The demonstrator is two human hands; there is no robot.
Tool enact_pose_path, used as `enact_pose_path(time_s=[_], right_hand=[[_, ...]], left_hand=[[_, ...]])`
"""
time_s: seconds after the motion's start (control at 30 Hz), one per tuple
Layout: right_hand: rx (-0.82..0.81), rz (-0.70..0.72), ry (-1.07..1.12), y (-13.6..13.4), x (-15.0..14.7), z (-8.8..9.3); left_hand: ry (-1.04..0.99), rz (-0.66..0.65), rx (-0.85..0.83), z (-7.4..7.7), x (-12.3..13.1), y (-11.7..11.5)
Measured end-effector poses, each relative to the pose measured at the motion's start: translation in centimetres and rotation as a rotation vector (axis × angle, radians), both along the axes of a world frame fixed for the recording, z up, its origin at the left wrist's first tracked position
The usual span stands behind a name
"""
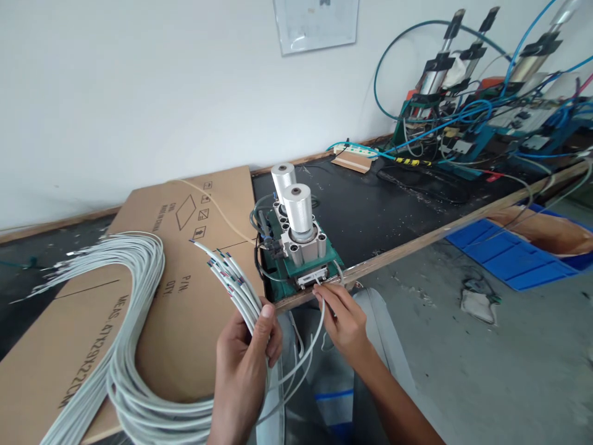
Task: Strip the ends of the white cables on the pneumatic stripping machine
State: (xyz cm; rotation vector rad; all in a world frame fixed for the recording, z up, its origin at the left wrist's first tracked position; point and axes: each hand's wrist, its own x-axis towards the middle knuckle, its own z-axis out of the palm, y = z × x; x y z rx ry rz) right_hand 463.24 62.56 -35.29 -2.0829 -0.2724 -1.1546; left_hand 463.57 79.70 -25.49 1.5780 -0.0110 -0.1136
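My left hand is wrapped round a bundle of grey cables, whose ends with small coloured wires point up and to the left. Between the thumb and fingers of my right hand is a single grey cable. Its tip is at the metal slot on the front of a green machine; how far it reaches in is hidden. Two silver cylinders stand on top of the machine, at the edge of the black table.
A large coil of grey cables lies on flattened cardboard at the left. More machines with blue hoses stand at the back right. On the floor at the right is a blue crate.
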Motion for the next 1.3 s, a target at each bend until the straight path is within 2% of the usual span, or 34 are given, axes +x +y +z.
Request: enact_pose_path(time_s=[0.23,0.77,0.97,1.03,1.13,1.3], right_hand=[[-0.015,-0.027,0.001,-0.1,-0.1,0.2],[-0.039,-0.03,0.05,-0.2,-0.1,-0.8],[-0.044,-0.057,-0.04,-0.2,0.1,0.1],[-0.076,-0.045,-0.074,-0.4,-0.4,0.4],[-0.151,-0.025,-0.071,-0.5,-2.0,0.5],[-0.217,-0.027,0.021,-0.7,-5.1,-1.0]], left_hand=[[0.008,-0.021,-0.011,-0.1,-0.3,0.1],[-0.013,-0.048,-0.021,-0.2,-0.5,-0.1],[0.024,-0.043,-0.109,-0.5,-0.5,-0.3],[0.034,-0.049,-0.136,-0.7,-0.7,-0.2],[0.053,-0.095,-0.088,-1.1,-1.4,0.1],[0.05,-0.187,0.05,-2.0,-2.3,0.9]])
